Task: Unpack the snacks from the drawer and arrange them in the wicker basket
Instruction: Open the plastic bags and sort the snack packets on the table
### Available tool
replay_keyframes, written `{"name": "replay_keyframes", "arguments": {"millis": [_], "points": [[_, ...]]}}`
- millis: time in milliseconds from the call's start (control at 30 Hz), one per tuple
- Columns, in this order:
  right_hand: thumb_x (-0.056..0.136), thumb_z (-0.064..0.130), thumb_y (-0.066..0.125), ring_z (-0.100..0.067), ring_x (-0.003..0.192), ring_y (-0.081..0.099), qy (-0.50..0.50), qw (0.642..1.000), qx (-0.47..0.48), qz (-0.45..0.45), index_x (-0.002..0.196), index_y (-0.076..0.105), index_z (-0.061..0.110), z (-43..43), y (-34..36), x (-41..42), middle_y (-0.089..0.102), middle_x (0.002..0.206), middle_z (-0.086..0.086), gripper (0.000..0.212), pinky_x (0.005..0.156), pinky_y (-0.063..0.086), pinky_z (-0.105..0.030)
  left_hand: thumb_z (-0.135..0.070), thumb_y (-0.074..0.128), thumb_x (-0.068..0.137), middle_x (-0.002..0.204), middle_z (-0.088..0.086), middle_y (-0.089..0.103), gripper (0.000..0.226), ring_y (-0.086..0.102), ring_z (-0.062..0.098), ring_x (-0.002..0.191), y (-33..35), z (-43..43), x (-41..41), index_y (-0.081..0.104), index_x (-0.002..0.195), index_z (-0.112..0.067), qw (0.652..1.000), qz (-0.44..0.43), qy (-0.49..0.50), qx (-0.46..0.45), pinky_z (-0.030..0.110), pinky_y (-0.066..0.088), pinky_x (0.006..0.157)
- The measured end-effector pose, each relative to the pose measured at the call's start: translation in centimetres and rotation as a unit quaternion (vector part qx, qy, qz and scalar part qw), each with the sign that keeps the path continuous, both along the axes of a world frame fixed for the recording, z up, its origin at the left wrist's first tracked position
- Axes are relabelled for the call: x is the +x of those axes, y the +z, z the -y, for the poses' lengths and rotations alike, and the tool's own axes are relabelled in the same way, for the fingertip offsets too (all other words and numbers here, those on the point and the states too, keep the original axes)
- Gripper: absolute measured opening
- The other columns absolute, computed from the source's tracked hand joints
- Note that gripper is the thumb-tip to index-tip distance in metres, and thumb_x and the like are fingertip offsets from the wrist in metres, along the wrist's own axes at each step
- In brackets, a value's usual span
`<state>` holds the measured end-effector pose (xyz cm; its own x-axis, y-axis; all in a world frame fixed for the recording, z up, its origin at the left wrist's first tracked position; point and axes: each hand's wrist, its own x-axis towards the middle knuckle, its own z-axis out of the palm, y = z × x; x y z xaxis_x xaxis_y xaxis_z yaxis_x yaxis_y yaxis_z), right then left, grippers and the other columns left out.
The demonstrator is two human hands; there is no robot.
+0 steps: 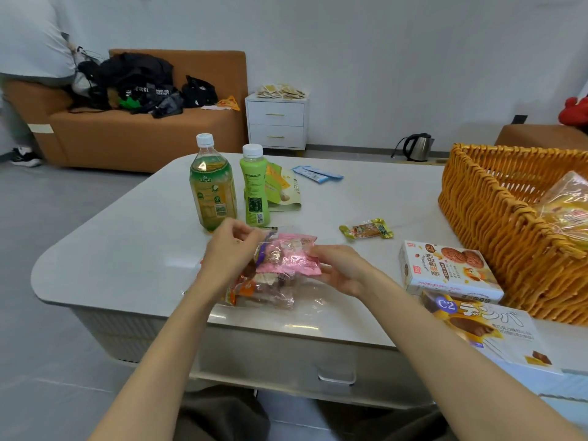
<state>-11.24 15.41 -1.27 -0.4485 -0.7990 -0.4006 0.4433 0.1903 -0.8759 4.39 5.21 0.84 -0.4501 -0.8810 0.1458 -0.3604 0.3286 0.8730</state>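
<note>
A pink snack packet [288, 254] lies on top of a small pile of clear-wrapped snacks [264, 289] near the front of the white table [127, 249]. My left hand [230, 249] pinches the packets' left end, fingers curled. The pink packet's right end is held by my right hand [340, 268]. The orange wicker basket [496, 224] stands at the right with a yellow-wrapped snack [569, 208] inside. Two biscuit boxes [448, 270] [486, 326] lie beside the basket. The table's drawer [334, 374] below is closed.
A green tea bottle [212, 186] and a green drink bottle [254, 186] stand behind my hands, with a green pouch [283, 189], blue sachets [318, 174] and a small wrapped snack [366, 230] further back. A sofa [143, 135], a white nightstand [276, 122] and a kettle [416, 147] are beyond.
</note>
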Motion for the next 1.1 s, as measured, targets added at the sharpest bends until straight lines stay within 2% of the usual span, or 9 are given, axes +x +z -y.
{"name": "replay_keyframes", "arguments": {"millis": [100,233,333,533,633,800,967,1033,1100], "points": [[0.087,0.006,0.068,-0.014,0.062,0.063,-0.054,0.998,-0.010,0.009,0.088,0.064,0.002,0.8,-0.5,0.6,0.067,0.080,-0.009,0.006,0.052,0.055,-0.023,-0.032,0.054,0.091,0.123,0.009,0.053,0.029,0.041,0.029,0.120,-1.1,2.3,0.3,0.058,0.116,-0.018,0.989,0.096,0.104,-0.051,0.038,0.036,0.094],[0.080,0.014,0.078,-0.005,0.039,0.047,-0.109,0.994,0.025,-0.021,0.079,0.062,0.007,1.7,-0.9,1.3,0.059,0.064,-0.003,0.017,0.034,0.036,-0.015,-0.042,0.048,0.095,0.143,0.013,0.043,0.053,0.036,0.035,0.132,-2.4,4.3,0.3,0.040,0.142,-0.020,0.986,0.135,0.070,0.064,0.043,0.032,0.109],[0.079,0.008,0.078,-0.004,0.036,0.052,-0.124,0.992,-0.007,-0.009,0.075,0.063,0.002,2.4,-0.9,1.7,0.062,0.067,-0.007,0.017,0.039,0.044,-0.013,-0.054,0.048,0.083,0.144,0.009,0.046,0.071,0.041,0.032,0.131,-2.7,4.6,0.4,0.036,0.145,-0.021,0.987,0.094,0.043,0.121,0.047,0.033,0.110],[0.088,-0.002,0.064,-0.010,0.066,0.063,-0.015,0.996,-0.047,0.072,0.100,0.065,-0.002,2.3,0.5,1.2,0.062,0.081,-0.008,0.012,0.050,0.054,-0.016,-0.050,0.052,0.088,0.145,0.009,0.044,0.067,0.042,0.031,0.131,-2.8,5.2,0.9,0.034,0.147,-0.023,0.986,0.074,0.046,0.139,0.047,0.033,0.111],[0.086,-0.005,0.065,-0.010,0.066,0.063,0.005,0.998,-0.044,0.050,0.092,0.066,-0.004,2.2,0.4,1.1,0.064,0.078,-0.009,0.007,0.053,0.054,-0.016,-0.048,0.057,0.089,0.143,0.008,0.046,0.066,0.046,0.029,0.128,-2.9,5.2,1.1,0.035,0.146,-0.022,0.988,0.061,0.043,0.136,0.046,0.037,0.108],[0.077,0.013,0.080,-0.008,0.047,0.048,-0.014,0.998,0.032,-0.050,0.082,0.069,0.007,3.0,-0.4,1.3,0.063,0.067,0.000,0.013,0.039,0.042,-0.015,-0.043,0.059,0.091,0.144,0.008,0.045,0.067,0.048,0.028,0.126,-3.2,5.3,0.8,0.033,0.147,-0.020,0.990,0.035,0.035,0.136,0.044,0.040,0.105],[0.082,0.014,0.075,-0.011,0.061,0.056,0.094,0.979,0.092,-0.157,0.097,0.070,0.010,0.7,1.0,-2.1,0.069,0.084,-0.002,0.016,0.055,0.054,-0.019,-0.057,0.051,0.082,0.151,0.005,0.037,0.078,0.038,0.030,0.135,-3.4,5.1,0.3,0.030,0.149,-0.024,0.992,0.112,0.034,0.056,0.051,0.029,0.112],[0.086,0.010,0.071,-0.014,0.067,0.060,0.081,0.961,0.109,-0.241,0.099,0.070,0.008,0.2,1.4,-3.6,0.069,0.091,-0.007,0.014,0.056,0.057,-0.021,-0.057,0.048,0.085,0.151,0.006,0.037,0.072,0.034,0.032,0.137,-3.2,5.0,0.2,0.031,0.148,-0.026,0.984,0.171,0.054,-0.010,0.054,0.024,0.112],[0.088,0.009,0.064,-0.016,0.073,0.062,0.013,0.897,0.145,-0.417,0.104,0.071,0.010,0.5,0.8,-5.5,0.069,0.097,-0.007,0.018,0.061,0.055,-0.021,-0.052,0.046,0.091,0.151,0.010,0.035,0.062,0.030,0.032,0.139,-3.2,4.8,0.2,0.032,0.147,-0.029,0.975,0.203,0.066,-0.057,0.055,0.021,0.113]]}}
